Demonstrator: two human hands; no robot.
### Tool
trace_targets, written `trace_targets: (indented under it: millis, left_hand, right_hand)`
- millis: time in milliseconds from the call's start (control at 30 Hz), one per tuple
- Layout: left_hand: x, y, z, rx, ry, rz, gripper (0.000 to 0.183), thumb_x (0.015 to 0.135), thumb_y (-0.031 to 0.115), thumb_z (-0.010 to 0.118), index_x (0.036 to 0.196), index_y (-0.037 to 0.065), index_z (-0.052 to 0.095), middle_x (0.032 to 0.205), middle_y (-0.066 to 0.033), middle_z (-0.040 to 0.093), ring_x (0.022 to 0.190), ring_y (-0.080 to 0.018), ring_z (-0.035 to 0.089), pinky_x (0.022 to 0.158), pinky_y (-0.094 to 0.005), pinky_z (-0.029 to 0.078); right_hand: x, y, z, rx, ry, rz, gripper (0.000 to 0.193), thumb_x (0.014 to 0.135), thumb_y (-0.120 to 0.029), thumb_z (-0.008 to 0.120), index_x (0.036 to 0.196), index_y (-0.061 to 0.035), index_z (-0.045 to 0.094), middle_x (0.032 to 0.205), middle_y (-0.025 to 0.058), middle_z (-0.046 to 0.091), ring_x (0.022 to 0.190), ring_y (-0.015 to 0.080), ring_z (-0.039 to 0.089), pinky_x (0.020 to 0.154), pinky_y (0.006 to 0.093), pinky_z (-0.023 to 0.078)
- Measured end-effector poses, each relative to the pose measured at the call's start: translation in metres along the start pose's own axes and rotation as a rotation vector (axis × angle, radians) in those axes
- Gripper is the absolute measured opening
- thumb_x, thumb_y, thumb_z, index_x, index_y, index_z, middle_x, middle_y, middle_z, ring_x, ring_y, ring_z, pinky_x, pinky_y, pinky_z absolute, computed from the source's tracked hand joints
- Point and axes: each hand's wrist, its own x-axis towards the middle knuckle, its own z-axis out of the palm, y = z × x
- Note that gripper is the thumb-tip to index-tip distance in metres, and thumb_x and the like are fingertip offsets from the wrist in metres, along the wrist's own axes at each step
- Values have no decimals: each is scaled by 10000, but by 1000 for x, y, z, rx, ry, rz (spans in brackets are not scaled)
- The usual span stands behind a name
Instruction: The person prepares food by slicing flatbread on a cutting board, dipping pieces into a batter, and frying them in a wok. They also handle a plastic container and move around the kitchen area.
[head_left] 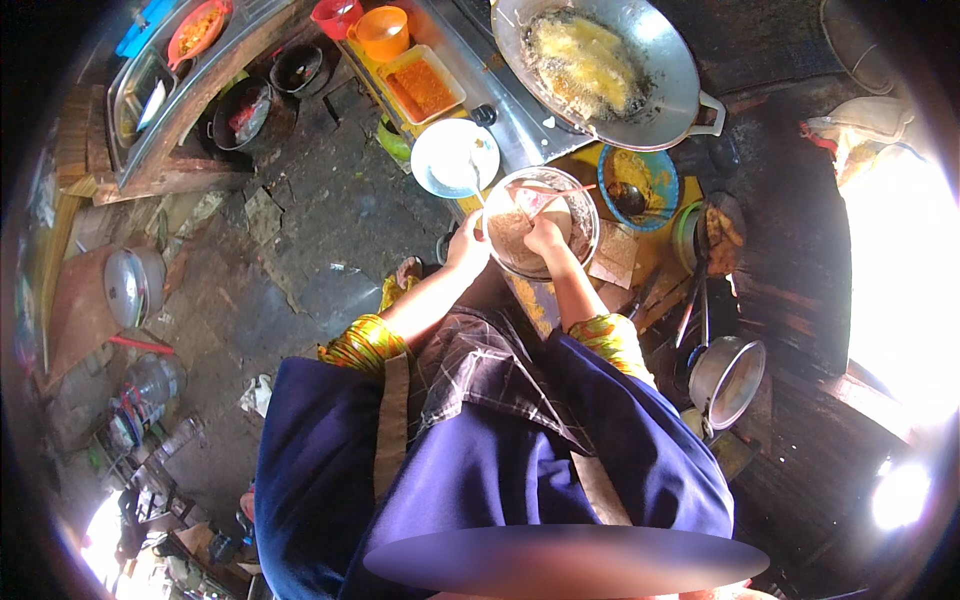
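Observation:
In front of me is a round metal pot point(594, 240) with brownish, grainy-looking contents. My left hand point(468, 247) is closed at the pot's left rim. My right hand point(546, 238) reaches inside, its fingers closed around something I cannot make out. A small pale piece with pink on it point(530, 200) shows just beyond those fingers. Across the pot's far side lies a thin reddish stick point(560, 190). Touching or close to the pot's far left is a white bowl point(440, 165) with a spoon point(476, 180) in it, its handle pointing toward my left hand.
A large wok point(685, 100) holds long yellow pieces frying in bubbling oil point(585, 60). Beside it sit a blue basin point(660, 200), a tray of orange-red sauce point(420, 85) and an orange cup point(380, 34). A metal saucepan point(728, 380) stands at my right.

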Motion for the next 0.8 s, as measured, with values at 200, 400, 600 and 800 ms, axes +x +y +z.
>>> trace_targets:
  millis: [200, 400, 600, 800]
  left_hand:
    - [7, -6, -3, -59, -36, 12, 481, 818, 8, 537, 1268, 127, 416, 778, -34, 530, 645, -112, 567, 545, -243, 512]
    - [19, -30, 3, -80, 4, 92, 480, 756, 49, 555, 1214, 162, 467, 754, -56, 572, 634, -167, 569, 588, -312, 471]
    - [17, -27, 2, -112, -3, 76, 489, 758, 34, 558, 1221, 162, 464, 754, -51, 564, 625, -156, 566, 577, -298, 484]
    - [7, -10, -2, -305, -54, -31, 494, 781, -29, 520, 1236, 151, 452, 736, -43, 538, 585, -120, 557, 504, -252, 498]
  right_hand:
    - [-37, 17, -22, 164, 232, -144, 302, 742, -171, 584, 1020, -54, 603, 965, 187, 612, 933, 330, 575, 830, 380, 448]
    - [-73, -13, -29, 151, 66, -534, 310, 788, -192, 520, 1033, -12, 583, 975, 225, 601, 988, 318, 559, 867, 394, 433]
    - [-38, -14, -11, 101, 29, -334, 563, 714, 14, 448, 1265, -84, 390, 1042, 184, 592, 1063, 333, 518, 908, 395, 410]
    - [-14, -1, -2, 94, -73, -534, 464, 711, -13, 502, 1172, -63, 504, 1086, 197, 568, 1063, 313, 524, 904, 375, 423]
